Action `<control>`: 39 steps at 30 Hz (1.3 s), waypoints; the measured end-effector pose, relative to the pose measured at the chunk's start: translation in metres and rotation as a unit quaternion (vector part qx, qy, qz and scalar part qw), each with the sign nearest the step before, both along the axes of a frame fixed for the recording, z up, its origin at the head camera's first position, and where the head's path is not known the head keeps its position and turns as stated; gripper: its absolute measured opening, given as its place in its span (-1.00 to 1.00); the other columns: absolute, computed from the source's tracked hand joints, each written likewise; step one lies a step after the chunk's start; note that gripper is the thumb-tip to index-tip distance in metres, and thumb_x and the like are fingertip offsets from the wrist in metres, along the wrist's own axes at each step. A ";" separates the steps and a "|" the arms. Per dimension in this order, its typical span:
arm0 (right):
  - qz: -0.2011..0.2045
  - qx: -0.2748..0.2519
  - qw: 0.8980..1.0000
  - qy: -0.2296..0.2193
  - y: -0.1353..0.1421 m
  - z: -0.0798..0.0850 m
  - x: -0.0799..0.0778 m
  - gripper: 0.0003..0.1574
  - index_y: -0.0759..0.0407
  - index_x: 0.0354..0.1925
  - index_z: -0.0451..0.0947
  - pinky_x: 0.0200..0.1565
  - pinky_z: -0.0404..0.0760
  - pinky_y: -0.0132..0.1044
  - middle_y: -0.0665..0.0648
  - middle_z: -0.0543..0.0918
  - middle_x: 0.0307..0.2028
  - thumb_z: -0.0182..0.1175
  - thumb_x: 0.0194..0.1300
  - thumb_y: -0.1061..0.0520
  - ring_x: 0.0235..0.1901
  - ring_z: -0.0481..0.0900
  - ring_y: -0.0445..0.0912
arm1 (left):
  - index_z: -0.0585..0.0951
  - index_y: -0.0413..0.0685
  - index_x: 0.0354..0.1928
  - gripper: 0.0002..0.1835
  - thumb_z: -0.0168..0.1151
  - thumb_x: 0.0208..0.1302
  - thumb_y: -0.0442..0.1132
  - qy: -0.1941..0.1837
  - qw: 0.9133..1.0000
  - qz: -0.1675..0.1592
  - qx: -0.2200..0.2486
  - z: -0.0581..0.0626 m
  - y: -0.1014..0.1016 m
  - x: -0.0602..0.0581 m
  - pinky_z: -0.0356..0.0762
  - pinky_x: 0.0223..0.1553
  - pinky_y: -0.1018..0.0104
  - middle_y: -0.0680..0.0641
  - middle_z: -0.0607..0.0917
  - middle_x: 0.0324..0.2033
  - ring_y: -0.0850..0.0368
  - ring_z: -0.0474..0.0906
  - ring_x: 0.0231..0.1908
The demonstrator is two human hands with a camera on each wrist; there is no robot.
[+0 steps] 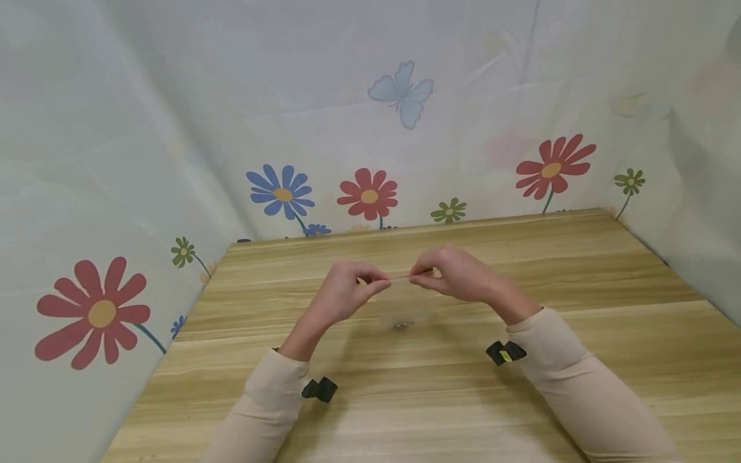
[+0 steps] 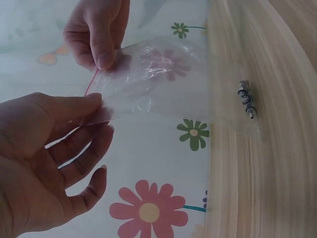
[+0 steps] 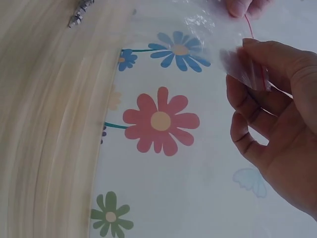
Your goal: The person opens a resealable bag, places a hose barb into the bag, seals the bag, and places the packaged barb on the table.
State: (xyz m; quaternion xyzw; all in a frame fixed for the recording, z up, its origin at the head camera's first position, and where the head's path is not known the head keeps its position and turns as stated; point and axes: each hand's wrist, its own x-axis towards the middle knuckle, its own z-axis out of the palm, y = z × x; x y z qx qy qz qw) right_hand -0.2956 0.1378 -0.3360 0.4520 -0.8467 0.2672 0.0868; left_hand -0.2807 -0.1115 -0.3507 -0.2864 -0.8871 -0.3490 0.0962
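A clear zip bag (image 2: 158,79) with a red line along its top hangs between my two hands over the table. Several small shiny metal pieces with dark rings (image 2: 246,99) lie together at its bottom. My left hand (image 1: 347,292) pinches one end of the top edge between thumb and forefinger. At the other end, my right hand (image 1: 460,276) pinches the same edge, its thumb on the near side in the right wrist view. In the head view the bag is nearly invisible, and only the metal pieces and the taut top edge stand out.
Below the hands is a wood-grain table (image 1: 278,289). Pale cloth walls (image 1: 324,77) printed with flowers and a butterfly rise behind it and at both sides. A black wrist device (image 1: 320,390) shows at the left sleeve, another (image 1: 505,352) at the right.
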 end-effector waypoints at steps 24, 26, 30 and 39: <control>0.023 -0.016 0.998 -0.061 0.009 0.022 0.015 -0.87 0.19 -0.14 0.72 -0.24 0.66 -0.28 -0.02 0.74 -0.29 0.30 0.35 0.25 -0.36 0.64 -0.25 | 0.81 -0.03 -0.22 -0.88 0.45 0.22 -0.22 -0.056 0.998 0.006 0.020 0.027 -0.008 0.018 0.64 -0.25 0.23 0.10 0.75 -0.41 0.16 0.66 -0.38; 0.030 -0.022 0.996 -0.081 0.010 0.025 0.018 -0.86 0.22 -0.13 0.73 -0.21 0.66 -0.30 -0.01 0.75 -0.28 0.30 0.34 0.27 -0.33 0.68 -0.24 | 0.81 -0.04 -0.21 -0.88 0.45 0.22 -0.23 -0.067 0.998 0.002 0.014 0.032 -0.010 0.022 0.64 -0.21 0.23 0.10 0.76 -0.40 0.17 0.68 -0.35; 0.048 -0.025 0.991 -0.122 0.010 0.027 0.022 -0.84 0.26 -0.12 0.73 -0.21 0.67 -0.32 0.03 0.76 -0.28 0.29 0.34 0.29 -0.30 0.74 -0.15 | 0.81 -0.06 -0.22 -0.89 0.45 0.22 -0.26 -0.096 0.995 -0.013 0.005 0.038 -0.014 0.025 0.65 -0.21 0.23 0.07 0.77 -0.38 0.18 0.70 -0.34; 0.056 0.004 0.981 -0.187 0.003 0.023 0.025 -0.84 0.21 -0.11 0.73 -0.23 0.66 -0.34 -0.01 0.75 -0.27 0.28 0.37 0.25 -0.27 0.75 -0.09 | 0.81 -0.09 -0.26 -0.92 0.46 0.20 -0.31 -0.149 0.988 -0.034 -0.024 0.042 -0.022 0.023 0.64 -0.22 0.22 0.04 0.78 -0.39 0.17 0.70 -0.36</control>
